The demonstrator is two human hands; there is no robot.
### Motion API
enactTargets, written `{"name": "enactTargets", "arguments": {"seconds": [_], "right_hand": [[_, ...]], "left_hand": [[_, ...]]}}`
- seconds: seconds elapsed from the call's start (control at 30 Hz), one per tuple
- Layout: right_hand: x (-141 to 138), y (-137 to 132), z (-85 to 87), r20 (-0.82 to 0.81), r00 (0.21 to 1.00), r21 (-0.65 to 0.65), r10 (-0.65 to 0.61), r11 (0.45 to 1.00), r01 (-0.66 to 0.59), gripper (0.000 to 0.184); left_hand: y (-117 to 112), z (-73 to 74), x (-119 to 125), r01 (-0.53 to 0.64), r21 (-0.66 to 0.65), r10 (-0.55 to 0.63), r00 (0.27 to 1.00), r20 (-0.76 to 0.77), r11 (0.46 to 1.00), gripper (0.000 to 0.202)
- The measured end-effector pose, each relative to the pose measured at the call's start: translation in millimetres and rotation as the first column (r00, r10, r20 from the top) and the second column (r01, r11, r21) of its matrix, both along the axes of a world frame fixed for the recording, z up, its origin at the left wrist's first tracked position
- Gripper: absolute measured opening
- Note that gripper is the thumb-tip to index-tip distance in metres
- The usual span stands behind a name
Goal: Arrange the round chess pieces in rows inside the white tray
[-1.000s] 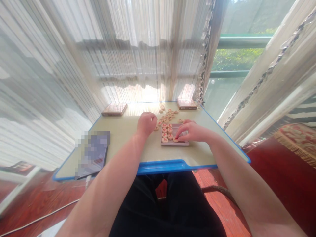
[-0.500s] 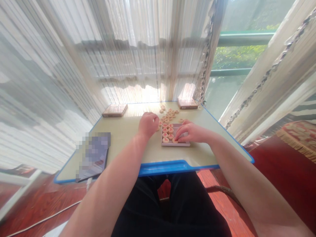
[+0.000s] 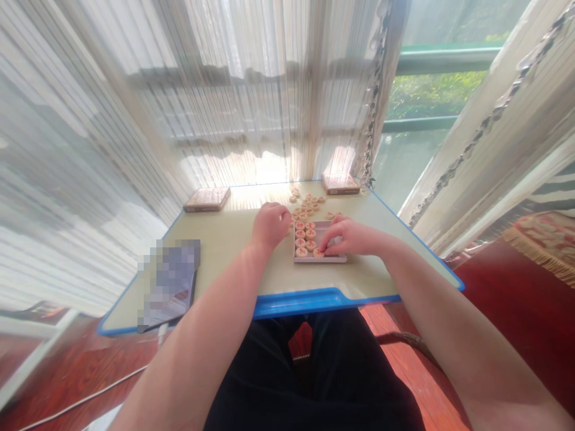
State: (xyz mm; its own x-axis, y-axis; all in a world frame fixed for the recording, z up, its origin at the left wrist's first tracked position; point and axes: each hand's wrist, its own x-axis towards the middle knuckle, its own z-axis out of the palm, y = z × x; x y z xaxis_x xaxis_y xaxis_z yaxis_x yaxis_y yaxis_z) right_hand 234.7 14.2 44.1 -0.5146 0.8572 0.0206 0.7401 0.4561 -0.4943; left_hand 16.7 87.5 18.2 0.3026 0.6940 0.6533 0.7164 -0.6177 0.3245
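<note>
A shallow box tray lies on the table in front of me. Two columns of round Chinese chess pieces with red characters fill its left side. With its fingertips, my right hand grips a red-marked Chinese chess piece at the bottom of the second column, inside the tray. My left hand is curled closed just left of the tray, beside a few loose pieces that it partly covers. Whatever its fingers hold is hidden from view.
Several loose chess pieces are scattered beyond the tray. Two flat boxes stand at the far edge, one box left and one box right. A tablet with a cable lies at the left of the blue-edged table.
The view has shifted slightly. Both hands stay almost in place, the right one still at the same piece in the tray.
</note>
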Motion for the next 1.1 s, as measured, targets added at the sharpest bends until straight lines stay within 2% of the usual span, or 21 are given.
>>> {"name": "enactTargets", "arguments": {"seconds": [0.23,0.4,1.1], "right_hand": [[-3.2,-0.9,-1.4,-0.025,1.000,0.011,-0.004,1.000,0.004,0.016],[-9.2,-3.8,-0.6,-0.050,0.998,0.003,-0.032,0.999,0.032,0.017],[-12.8,-3.3,-0.2,-0.062,0.998,0.030,-0.013,0.999,0.015,0.019]], "left_hand": [[0.7,-4.3,0.4,0.006,-0.001,-0.006,1.000,0.002,1.000,0.024],[-0.2,-3.6,1.4,0.009,-0.029,-0.009,1.000,-0.009,1.000,0.025],[4.7,-4.6,4.5,0.023,-0.046,-0.024,0.999,-0.032,0.999,0.024]]}}
